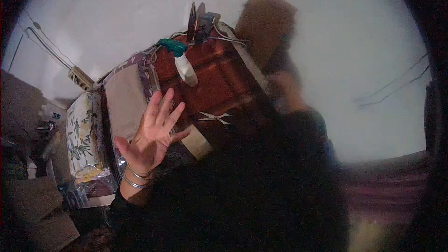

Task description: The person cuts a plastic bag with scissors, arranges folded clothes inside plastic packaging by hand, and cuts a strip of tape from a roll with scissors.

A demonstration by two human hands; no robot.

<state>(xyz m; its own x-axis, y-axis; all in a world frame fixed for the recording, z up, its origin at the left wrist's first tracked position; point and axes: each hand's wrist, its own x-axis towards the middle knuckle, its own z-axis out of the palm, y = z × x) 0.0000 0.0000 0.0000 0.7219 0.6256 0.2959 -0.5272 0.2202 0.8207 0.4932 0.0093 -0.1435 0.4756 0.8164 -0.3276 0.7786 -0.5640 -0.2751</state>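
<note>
My left hand [151, 140] is raised with its palm up and fingers spread, holding nothing; bangles circle the wrist. My right hand [285, 91] is blurred at the table's right edge, just below a brown cardboard piece [267, 21]; whether it grips the cardboard cannot be made out. Between the hands, scissors [214, 118] lie with blades apart on the reddish-brown tabletop [219, 72]. A roll of tape [197, 143] sits close to my left fingers. Beyond them is a white spray bottle [185, 71] with a green head.
Dark upright items [201, 24] and cables stand at the table's far edge, against a pale wall. At left are a power strip [80, 78], a leaf-patterned package [83, 135] and cardboard boxes [35, 200]. A flat beige packet [126, 98] lies on the table's left side.
</note>
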